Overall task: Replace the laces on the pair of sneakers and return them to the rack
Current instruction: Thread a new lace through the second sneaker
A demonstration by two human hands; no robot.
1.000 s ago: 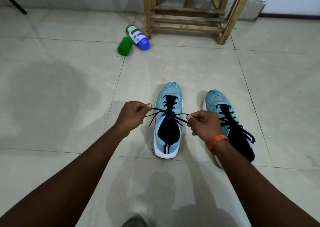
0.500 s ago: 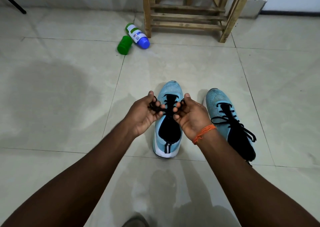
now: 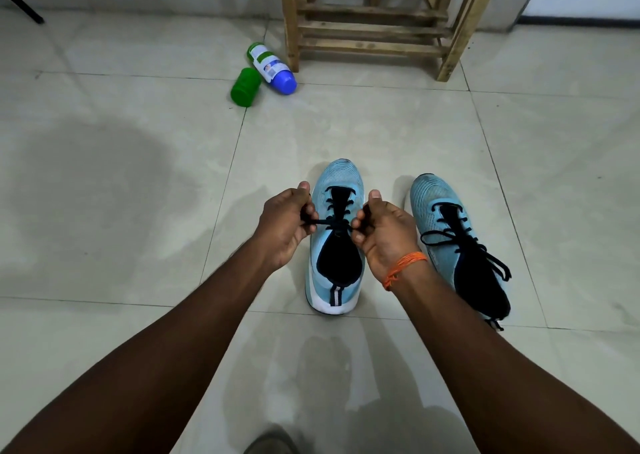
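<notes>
Mid-frame on the tiled floor (image 3: 381, 135), the left hand (image 3: 284, 225) and right hand (image 3: 384, 235) each pinch an end of the black lace (image 3: 329, 222) across the left sneaker (image 3: 334, 246). The other sneaker (image 3: 450, 232) sits just right, laced. The wooden rack (image 3: 374, 28) stands at top.
</notes>
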